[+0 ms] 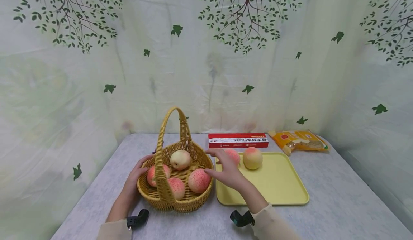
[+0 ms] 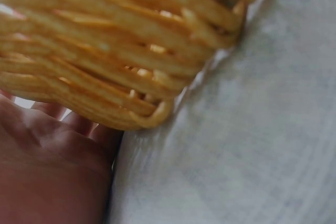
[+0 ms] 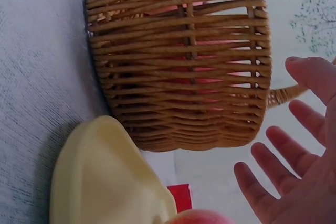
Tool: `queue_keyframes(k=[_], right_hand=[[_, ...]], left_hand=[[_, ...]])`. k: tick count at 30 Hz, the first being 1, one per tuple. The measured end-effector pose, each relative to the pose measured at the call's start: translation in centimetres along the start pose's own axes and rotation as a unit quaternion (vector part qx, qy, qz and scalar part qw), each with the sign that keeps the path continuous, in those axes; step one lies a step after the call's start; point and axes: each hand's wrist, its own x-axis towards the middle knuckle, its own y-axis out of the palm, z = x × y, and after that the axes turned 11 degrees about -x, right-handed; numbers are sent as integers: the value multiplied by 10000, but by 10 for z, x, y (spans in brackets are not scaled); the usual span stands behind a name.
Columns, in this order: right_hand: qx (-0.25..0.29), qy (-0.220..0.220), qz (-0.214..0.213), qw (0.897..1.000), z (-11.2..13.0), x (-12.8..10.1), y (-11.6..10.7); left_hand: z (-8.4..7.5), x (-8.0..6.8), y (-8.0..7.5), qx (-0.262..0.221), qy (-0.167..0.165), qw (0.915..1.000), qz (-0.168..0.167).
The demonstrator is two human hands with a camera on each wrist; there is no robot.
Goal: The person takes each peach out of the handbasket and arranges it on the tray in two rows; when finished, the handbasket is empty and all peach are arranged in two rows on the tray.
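A wicker basket [image 1: 187, 205] with a tall arched handle stands on the table, tilted in neither wrist view's close-up of its woven wall. Inside it lie several pink-and-cream peaches, one pink peach [image 1: 199, 181] by the right wall and a paler peach [image 1: 180, 160] at the back. My left hand [image 1: 131, 182] rests against the basket's left side, fingers along the outside near the rim. Beside the right rim, my right hand [image 1: 229, 171] is spread with nothing in it; the right wrist view shows its fingers apart from the weave.
Right of the basket lies a yellow tray [image 1: 274, 188] bearing two peaches, one upright peach [image 1: 252, 158] and another partly behind my right hand. Behind it are a red-and-white pasta box [image 1: 238, 140] and an orange food bag [image 1: 300, 140]. A printed curtain [image 1: 206, 71] surrounds the table.
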Motion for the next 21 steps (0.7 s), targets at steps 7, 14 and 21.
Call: queue_keyframes(k=[7, 14, 21], right_hand=[[-270, -219, 177, 9992, 5, -2, 7], [-631, -305, 447, 9965, 12, -5, 14], [-984, -356, 667, 9923, 15, -3, 18]], left_hand=[[0, 1, -1, 44, -81, 10000, -9], [1, 0, -1, 35, 0, 10000, 2], [0, -1, 0, 13, -7, 10000, 5]])
